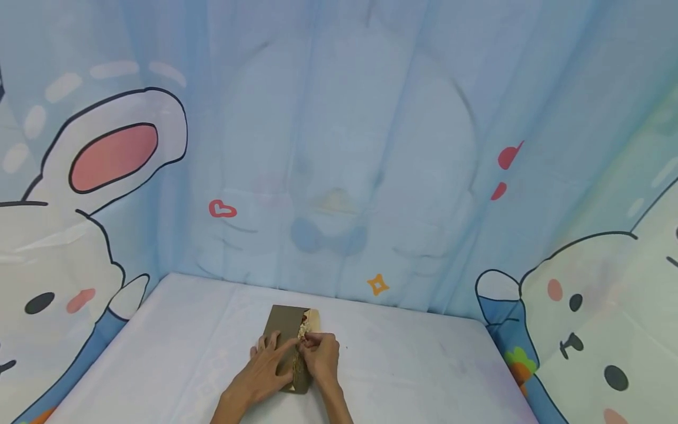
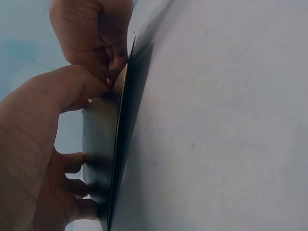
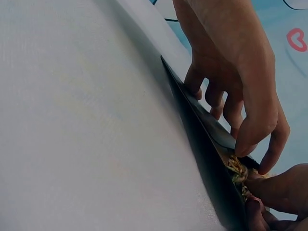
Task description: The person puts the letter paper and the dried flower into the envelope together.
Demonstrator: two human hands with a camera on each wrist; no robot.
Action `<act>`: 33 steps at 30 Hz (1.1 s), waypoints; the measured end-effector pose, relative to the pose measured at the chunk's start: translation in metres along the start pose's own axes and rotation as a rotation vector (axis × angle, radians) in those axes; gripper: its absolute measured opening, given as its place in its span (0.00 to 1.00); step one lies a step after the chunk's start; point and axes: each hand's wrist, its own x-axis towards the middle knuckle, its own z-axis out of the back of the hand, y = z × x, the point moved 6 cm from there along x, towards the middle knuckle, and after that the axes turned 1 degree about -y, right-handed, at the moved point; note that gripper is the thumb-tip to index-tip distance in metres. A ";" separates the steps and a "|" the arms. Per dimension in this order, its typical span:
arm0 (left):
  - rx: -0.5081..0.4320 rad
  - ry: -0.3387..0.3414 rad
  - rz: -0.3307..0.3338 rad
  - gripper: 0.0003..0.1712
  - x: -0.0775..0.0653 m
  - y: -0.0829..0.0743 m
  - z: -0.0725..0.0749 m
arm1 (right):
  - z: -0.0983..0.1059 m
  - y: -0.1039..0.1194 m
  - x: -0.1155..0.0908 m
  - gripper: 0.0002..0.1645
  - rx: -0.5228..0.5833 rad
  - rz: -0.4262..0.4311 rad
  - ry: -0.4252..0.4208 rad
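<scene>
A flat, dark olive-brown card-like folder (image 1: 285, 320) lies slightly angled on the white tabletop, with a cream strip (image 1: 315, 319) at its upper right edge. Gold braided trim (image 3: 236, 166) with a few red bits runs along its right part. My left hand (image 1: 263, 369) rests on the folder with fingers spread, its thumb and forefinger close to the trim. At the right edge my right hand (image 1: 322, 355) pinches the gold trim between thumb and curled fingers. In the right wrist view the fingertips of both hands meet near the trim, which they partly cover.
White cloth covers the table (image 1: 424, 365). Behind it hangs a light blue curtain (image 1: 339, 147) printed with cartoon rabbits, which also runs along both sides. The folder's lower edge stands slightly off the cloth, casting a shadow in the left wrist view.
</scene>
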 end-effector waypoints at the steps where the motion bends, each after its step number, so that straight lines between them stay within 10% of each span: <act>1: 0.003 0.000 -0.001 0.39 0.000 0.000 0.000 | 0.000 -0.001 0.000 0.14 -0.007 -0.005 0.010; 17: -0.037 0.028 0.003 0.38 0.003 0.002 -0.008 | -0.014 -0.011 0.007 0.16 -0.204 0.262 -0.020; 33: -0.031 0.046 -0.029 0.38 0.004 0.007 -0.001 | 0.020 -0.032 0.023 0.17 -0.174 0.038 -0.115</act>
